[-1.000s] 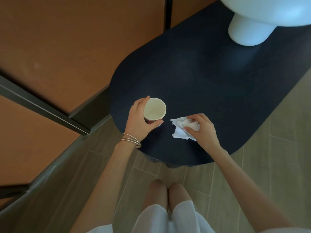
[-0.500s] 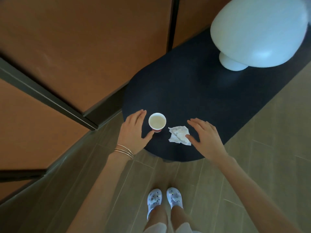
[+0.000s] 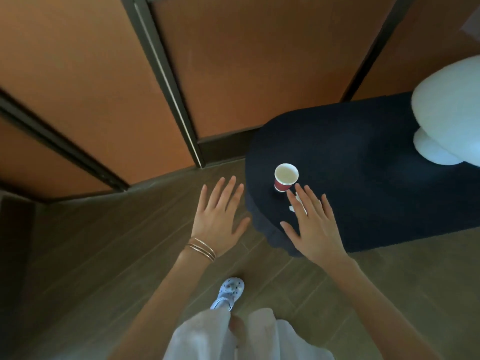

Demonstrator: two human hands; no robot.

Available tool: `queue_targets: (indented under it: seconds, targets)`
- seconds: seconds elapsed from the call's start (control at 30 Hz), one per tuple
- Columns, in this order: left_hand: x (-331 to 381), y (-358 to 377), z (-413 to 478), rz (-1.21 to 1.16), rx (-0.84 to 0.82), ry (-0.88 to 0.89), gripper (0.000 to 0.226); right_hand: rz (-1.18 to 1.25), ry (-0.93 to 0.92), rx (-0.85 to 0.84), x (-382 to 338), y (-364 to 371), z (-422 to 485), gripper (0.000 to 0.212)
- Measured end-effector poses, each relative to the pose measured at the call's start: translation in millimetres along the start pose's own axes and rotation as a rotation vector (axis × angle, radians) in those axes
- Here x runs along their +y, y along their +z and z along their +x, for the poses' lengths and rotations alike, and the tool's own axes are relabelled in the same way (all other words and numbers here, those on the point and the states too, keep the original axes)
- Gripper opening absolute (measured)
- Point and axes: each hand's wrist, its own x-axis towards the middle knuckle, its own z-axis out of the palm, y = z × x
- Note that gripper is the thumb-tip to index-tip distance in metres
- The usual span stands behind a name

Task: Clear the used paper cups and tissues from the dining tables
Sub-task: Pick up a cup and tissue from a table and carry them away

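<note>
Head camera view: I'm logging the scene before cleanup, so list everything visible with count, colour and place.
table: one, dark navy, against the wall
cup: one, red, white inside, upright near the table's rounded end
tissue: one, white, beside the cup, partly covered
lamp: one, white, at the table's far end
wall panels: several, orange, behind the table
floor: grey-brown planks
shoe: one, pale blue, on the floor
bracelets: a few, gold, left wrist
left hand: open, above the floor beside the table
right hand: open, fingers spread above the tissue
</note>
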Motion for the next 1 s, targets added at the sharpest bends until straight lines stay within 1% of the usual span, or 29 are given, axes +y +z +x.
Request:
queue_targets:
  seconds: [0.17, 0.3, 0.4, 0.5, 0.67, 0.8, 0.83, 0.93, 1.0]
  targets:
    - [6, -9, -100, -0.029, -0.004, -0.302, 0.063, 0.002, -0.257, -0.129, -38, 6, -26, 0.062]
    - [9, -19, -188, -0.05, -0.001, -0.546, 0.06, 0.059, -0.499, -0.195, -89, 8, -48, 0.059]
    - [10, -28, -255, -0.065, -0.028, -0.733, 0.06, 0.115, -0.686, -0.245, -138, 10, -63, 0.058]
    - [15, -37, -320, -0.065, -0.057, -0.906, 0.06, 0.118, -0.874, -0.3, -191, 11, -79, 0.056]
    - [34, -55, -424, -0.078, 0.024, -1.177, 0.055, 0.12, -1.154, -0.35, -282, 12, -126, 0.054]
    - [54, -64, -508, -0.098, 0.056, -1.367, 0.052, 0.124, -1.342, -0.331, -353, 6, -167, 0.05]
    - [58, -68, -527, -0.098, 0.056, -1.402, 0.054, 0.136, -1.368, -0.322, -370, 3, -177, 0.049]
    - [63, -85, -595, -0.084, 0.078, -1.483, 0.082, 0.171, -1.443, -0.308, -432, -2, -219, 0.048]
    - [63, -94, -642, -0.051, 0.106, -1.539, 0.087, 0.197, -1.493, -0.312, -474, -4, -252, 0.048]
